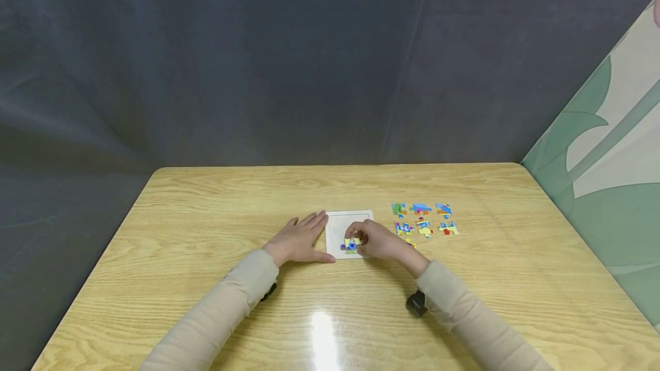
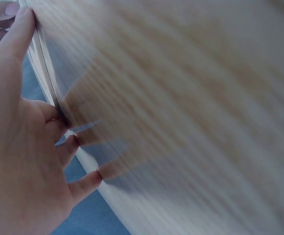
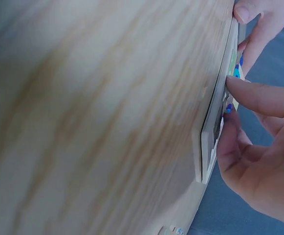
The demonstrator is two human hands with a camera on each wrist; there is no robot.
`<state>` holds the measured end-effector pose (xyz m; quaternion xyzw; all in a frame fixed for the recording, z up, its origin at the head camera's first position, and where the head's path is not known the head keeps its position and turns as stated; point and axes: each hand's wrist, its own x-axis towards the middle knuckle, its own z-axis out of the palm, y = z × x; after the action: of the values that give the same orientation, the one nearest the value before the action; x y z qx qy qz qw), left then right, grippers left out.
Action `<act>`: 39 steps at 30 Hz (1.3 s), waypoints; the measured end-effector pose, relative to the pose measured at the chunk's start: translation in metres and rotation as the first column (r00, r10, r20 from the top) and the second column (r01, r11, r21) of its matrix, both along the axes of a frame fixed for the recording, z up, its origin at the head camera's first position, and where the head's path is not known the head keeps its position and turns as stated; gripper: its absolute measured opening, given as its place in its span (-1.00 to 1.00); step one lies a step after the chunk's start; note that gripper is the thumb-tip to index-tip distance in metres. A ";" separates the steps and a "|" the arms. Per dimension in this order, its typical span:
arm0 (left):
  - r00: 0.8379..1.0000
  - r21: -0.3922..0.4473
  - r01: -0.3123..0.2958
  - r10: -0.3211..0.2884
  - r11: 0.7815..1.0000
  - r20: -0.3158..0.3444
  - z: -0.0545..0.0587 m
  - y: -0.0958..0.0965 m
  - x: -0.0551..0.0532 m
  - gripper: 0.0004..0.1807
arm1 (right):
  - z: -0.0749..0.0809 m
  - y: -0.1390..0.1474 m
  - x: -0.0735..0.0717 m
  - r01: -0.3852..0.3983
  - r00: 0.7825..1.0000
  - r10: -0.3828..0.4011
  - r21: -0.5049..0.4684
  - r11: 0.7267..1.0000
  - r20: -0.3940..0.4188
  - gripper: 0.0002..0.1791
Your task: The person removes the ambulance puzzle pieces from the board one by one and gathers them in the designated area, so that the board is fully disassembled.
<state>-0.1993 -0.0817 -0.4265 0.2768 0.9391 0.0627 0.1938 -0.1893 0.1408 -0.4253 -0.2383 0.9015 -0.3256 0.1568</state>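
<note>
A white puzzle board (image 1: 337,223) with a raised rim lies flat on the table. My left hand (image 1: 299,240) is spread flat at its left side, fingertips at the upper left corner and thumb at the lower left. Over the lower right of the board, my right hand (image 1: 382,240) pinches a small puzzle piece (image 3: 228,106) between thumb and fingers, which partly hide it. Yellow, blue and purple puzzle artwork (image 1: 352,244) shows beside those fingertips, near the board's bottom edge. In the left wrist view, the left fingers (image 2: 85,185) touch the tabletop.
Several loose colourful puzzle pieces (image 1: 421,209) lie in rows to the right of the board; one yellow piece (image 1: 410,243) is close to the right wrist. The wooden table (image 1: 216,199) ends at a dark curtain (image 1: 309,73) behind, with a patterned panel (image 1: 608,159) at right.
</note>
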 end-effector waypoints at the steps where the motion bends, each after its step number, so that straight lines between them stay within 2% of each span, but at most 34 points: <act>1: 1.000 0.004 0.000 0.000 1.000 0.002 0.000 0.000 0.000 0.09 | 0.000 0.000 0.001 0.007 1.000 -0.007 0.004 1.000 -0.005 -0.64; 8: 1.000 0.005 -0.002 0.002 1.000 0.004 0.001 0.000 0.002 0.08 | -0.002 -0.002 0.003 0.018 0.996 -0.017 0.010 1.000 -0.092 -0.67; 12: 1.000 0.014 -0.005 0.005 1.000 0.005 0.001 0.000 0.002 0.08 | 0.001 -0.001 0.005 0.021 0.997 -0.023 -0.020 1.000 -0.067 -0.69; 18: 1.000 0.011 -0.008 0.008 1.000 0.011 -0.001 0.001 0.002 0.09 | 0.007 0.000 0.007 0.011 0.999 -0.011 -0.001 1.000 -0.044 -0.71; 30: 1.000 0.003 -0.011 0.011 1.000 0.000 -0.002 0.000 0.001 0.09 | 0.021 0.009 0.010 0.065 0.996 -0.062 -0.051 0.997 0.064 -0.74; 34: 1.000 0.001 -0.008 0.008 1.000 0.002 -0.003 0.000 0.001 0.09 | 0.025 0.018 0.009 0.083 0.994 -0.077 -0.072 0.994 0.077 -0.74; 39: 1.000 0.002 -0.001 0.001 1.000 0.000 -0.002 0.000 -0.001 0.08 | 0.030 0.029 0.008 0.098 0.994 -0.095 -0.071 0.993 0.048 -0.78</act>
<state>-0.2000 -0.0813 -0.4283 0.2765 0.9392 0.0636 0.1936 -0.1813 0.1693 -0.3950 -0.1928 0.8956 -0.3710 0.1521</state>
